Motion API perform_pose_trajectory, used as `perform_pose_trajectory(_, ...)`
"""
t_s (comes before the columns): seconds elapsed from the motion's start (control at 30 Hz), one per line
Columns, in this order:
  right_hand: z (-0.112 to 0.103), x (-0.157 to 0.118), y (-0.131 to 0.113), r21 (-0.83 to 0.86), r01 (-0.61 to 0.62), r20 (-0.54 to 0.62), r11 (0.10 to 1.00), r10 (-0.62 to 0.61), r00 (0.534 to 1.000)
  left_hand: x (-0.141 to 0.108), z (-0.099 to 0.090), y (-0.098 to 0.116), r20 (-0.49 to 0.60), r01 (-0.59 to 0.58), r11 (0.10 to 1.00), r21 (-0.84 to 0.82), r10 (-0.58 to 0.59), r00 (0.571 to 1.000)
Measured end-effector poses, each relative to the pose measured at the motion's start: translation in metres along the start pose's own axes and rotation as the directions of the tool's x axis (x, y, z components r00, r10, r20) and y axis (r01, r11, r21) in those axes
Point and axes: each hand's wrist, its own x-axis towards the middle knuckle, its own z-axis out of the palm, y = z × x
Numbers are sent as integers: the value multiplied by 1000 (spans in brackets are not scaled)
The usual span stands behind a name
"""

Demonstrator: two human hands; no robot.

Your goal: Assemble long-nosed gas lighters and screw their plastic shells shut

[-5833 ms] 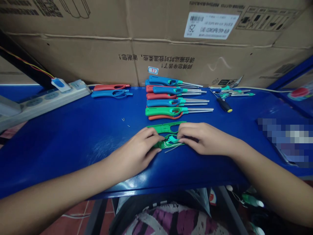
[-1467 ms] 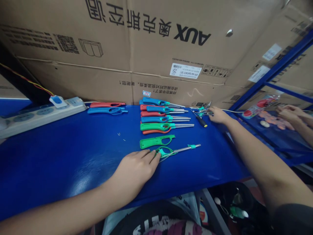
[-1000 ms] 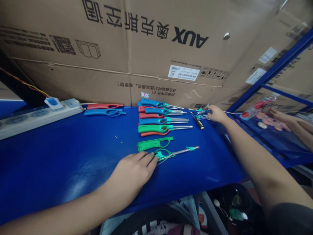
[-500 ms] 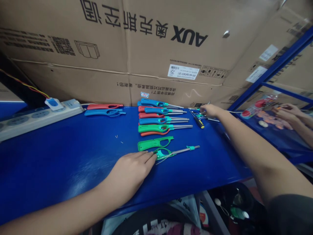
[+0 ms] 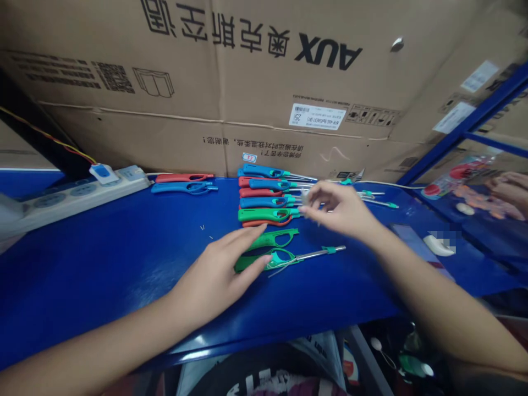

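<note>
Half-assembled green gas lighter (image 5: 296,258), flat on blue tabletop (image 5: 289,300); teal trigger (image 5: 274,260) seated, long axis crosswise, metal tube (image 5: 315,254) pointing right. Left hand (image 5: 214,269), spread wide about handle (image 5: 243,263). Green cover half-shell (image 5: 270,240), unfitted, just beyond. Right hand (image 5: 340,206), narrowed on small pale piece (image 5: 306,196), blurred, perhaps a clip. Finished-looking lighters (image 5: 264,215), piled behind.
</note>
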Motion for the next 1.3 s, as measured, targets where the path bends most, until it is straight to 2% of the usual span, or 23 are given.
perform_pose_trajectory(0.07, 28, -17, -31, 253, 97, 28, 963, -107, 994, 4, 0, 2, -20, 79, 984, -161, -83, 996)
perform_pose_trajectory(0.1, 40, -24, -42, 331, 98, 36, 938, -117, 993, 5, 1, 3, -12, 125, 961, -246, -132, 991)
perform_pose_trajectory(0.17, 58, -35, -52, 443, 80, 67, 893, -122, 990, 6, 4, 5, 49, 226, 891, -393, -226, 973)
perform_pose_trajectory(0.23, 68, -42, -53, 483, 83, 72, 872, -134, 988, 7, 7, 6, 110, 306, 810, -500, -291, 950)
perform_pose_trajectory(0.33, 70, -46, -50, 415, 165, 56, 895, -206, 977, 6, 11, 5, 149, 347, 746, -568, -322, 935)
perform_pose_trajectory(0.43, 58, -46, -46, 233, 263, 90, 936, -290, 953, 7, 12, 1, 143, 359, 748, -559, -339, 930)
perform_pose_trajectory(0.5, 48, -45, -42, 133, 295, 212, 946, -318, 924, 8, 12, -2, 141, 374, 750, -545, -357, 923)
perform_pose_trajectory(0.6, 40, -45, -35, 33, 390, 460, 920, -360, 812, 10, 9, -7, 188, 416, 727, -546, -378, 907)
perform_pose_trajectory(0.67, 39, -46, -32, -32, 447, 546, 894, -359, 757, 11, 8, -9, 224, 443, 702, -557, -387, 894)
perform_pose_trajectory(0.73, 41, -47, -30, -73, 467, 556, 881, -353, 753, 11, 7, -9, 246, 461, 688, -561, -393, 886)
perform_pose_trajectory(0.8, 43, -47, -31, -37, 452, 525, 891, -367, 768, 12, 7, -8, 264, 471, 683, -558, -393, 881)
perform_pose_trajectory(0.9, 44, -44, -31, 146, 343, 430, 928, -372, 823, 13, 6, -5, 288, 479, 677, -559, -383, 878)
perform_pose_trajectory(0.97, 46, -42, -31, 281, 180, 388, 943, -283, 877, 14, 4, -2, 347, 515, 628, -583, -381, 857)
perform_pose_trajectory(1.0, 47, -42, -31, 349, 54, 405, 936, -202, 892, 13, 4, -1, 392, 543, 590, -598, -376, 840)
perform_pose_trajectory(1.03, 48, -41, -31, 410, -92, 447, 908, -112, 888, 13, 3, 0, 437, 571, 554, -607, -367, 821)
perform_pose_trajectory(1.1, 52, -40, -30, 492, -359, 559, 793, 28, 829, 13, 2, 0, 499, 604, 517, -607, -343, 796)
perform_pose_trajectory(1.13, 53, -39, -29, 516, -442, 600, 733, 58, 798, 14, 2, 0, 509, 607, 519, -601, -336, 792)
perform_pose_trajectory(1.2, 56, -36, -26, 548, -510, 638, 663, 63, 767, 14, 3, -1, 509, 605, 535, -590, -335, 793)
perform_pose_trajectory(1.3, 57, -32, -22, 593, -520, 646, 614, 22, 763, 14, 4, -3, 507, 609, 538, -583, -346, 790)
